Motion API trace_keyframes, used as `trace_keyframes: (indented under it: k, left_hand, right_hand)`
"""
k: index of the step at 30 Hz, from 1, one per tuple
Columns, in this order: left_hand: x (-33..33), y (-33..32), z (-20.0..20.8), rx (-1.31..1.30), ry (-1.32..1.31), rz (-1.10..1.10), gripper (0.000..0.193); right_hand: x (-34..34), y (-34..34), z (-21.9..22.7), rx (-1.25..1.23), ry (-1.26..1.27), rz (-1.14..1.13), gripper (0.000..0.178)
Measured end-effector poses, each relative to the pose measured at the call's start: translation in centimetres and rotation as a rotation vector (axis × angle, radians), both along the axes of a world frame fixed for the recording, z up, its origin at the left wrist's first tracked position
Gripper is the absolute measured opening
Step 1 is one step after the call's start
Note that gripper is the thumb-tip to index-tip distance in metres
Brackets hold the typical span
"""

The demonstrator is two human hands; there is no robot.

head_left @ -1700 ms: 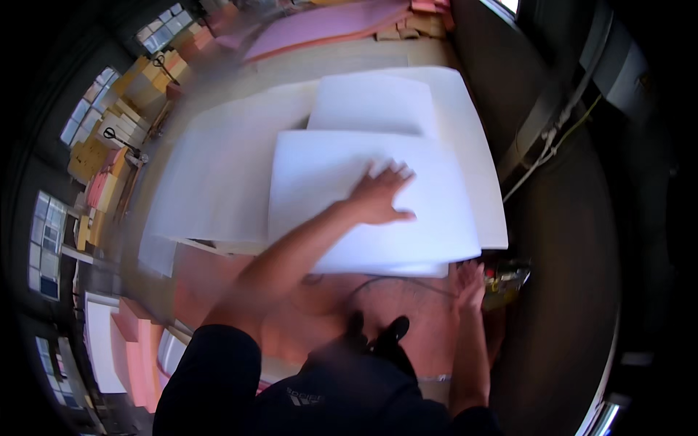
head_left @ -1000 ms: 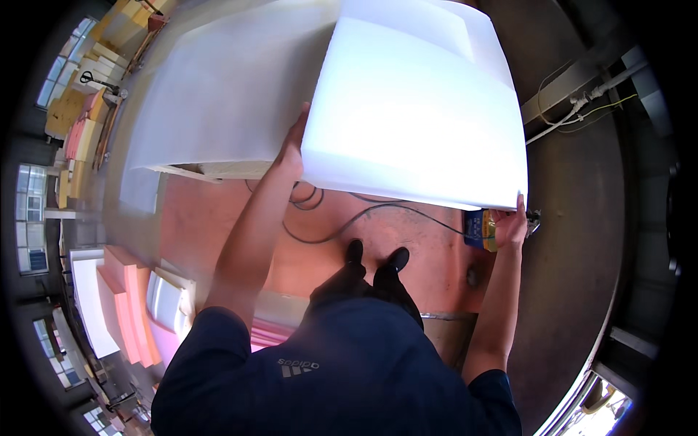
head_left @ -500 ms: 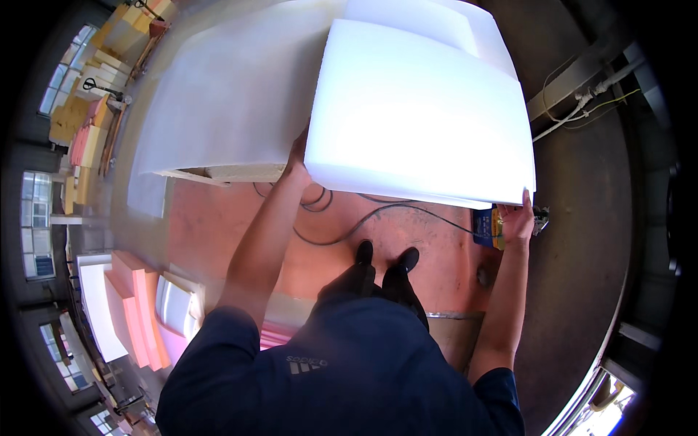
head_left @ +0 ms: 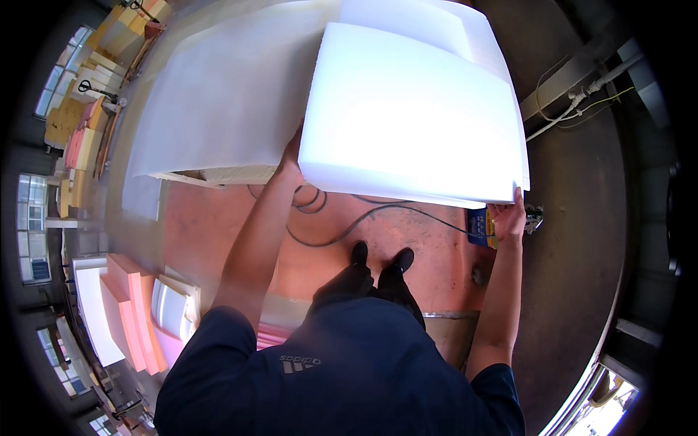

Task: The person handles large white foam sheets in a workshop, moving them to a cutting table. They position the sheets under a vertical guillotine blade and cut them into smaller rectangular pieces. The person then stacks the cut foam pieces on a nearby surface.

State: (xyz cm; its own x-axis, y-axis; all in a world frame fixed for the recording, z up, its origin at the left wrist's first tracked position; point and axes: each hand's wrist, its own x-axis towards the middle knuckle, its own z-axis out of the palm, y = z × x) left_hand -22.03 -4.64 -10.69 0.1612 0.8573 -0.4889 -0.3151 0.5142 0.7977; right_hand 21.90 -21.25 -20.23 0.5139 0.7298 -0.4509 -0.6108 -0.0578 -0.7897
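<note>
A thick white foam sheet (head_left: 407,123) lies in front of me on top of more white foam (head_left: 407,25), its surface glaring in the light. At its near left corner is my left hand (head_left: 291,161), closed against the side edge with the fingers mostly hidden. My right hand (head_left: 508,216) grips the near right corner; its thumb rests against the edge and its other fingers are partly hidden underneath. Beneath the near edge a second thin layer shows, slightly offset.
A broad pale table (head_left: 218,102) extends to the left. On the reddish floor (head_left: 211,225) lies a dark cable (head_left: 331,236). A blue and yellow box (head_left: 480,227) stands beneath my right hand. Pink foam slabs (head_left: 131,309) lean at lower left. Pipes (head_left: 574,105) run along the right.
The whole view has shifted slightly, so most things sit a little further left. Both hands keep their places on the foam sheet's near corners.
</note>
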Motion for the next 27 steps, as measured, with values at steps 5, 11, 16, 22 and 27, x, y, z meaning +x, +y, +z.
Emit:
trace_keyframes:
  k: [5,11,16,22,27]
  left_hand:
    - [0.1,0.2,-0.1,0.046,0.021,0.004,0.055]
    - [-0.2,0.6,-1.3,0.005,0.022,0.079,0.050]
    - [-1.6,1.3,-3.6,0.023,0.034,0.101,0.046]
    - [-0.7,1.1,-2.4,0.008,0.040,0.156,0.046]
    - [-7.3,4.1,-12.7,0.158,-0.362,-0.161,0.049]
  right_hand:
    - [0.3,-0.1,0.0,-0.011,-0.007,0.014,0.068]
    - [0.6,-0.4,0.3,0.025,0.016,0.020,0.068]
    - [0.0,-0.2,0.2,0.028,0.016,0.023,0.064]
    - [-0.7,-0.1,0.8,0.012,-0.002,0.007,0.063]
    - [0.6,-1.0,-1.2,0.107,0.134,0.117,0.067]
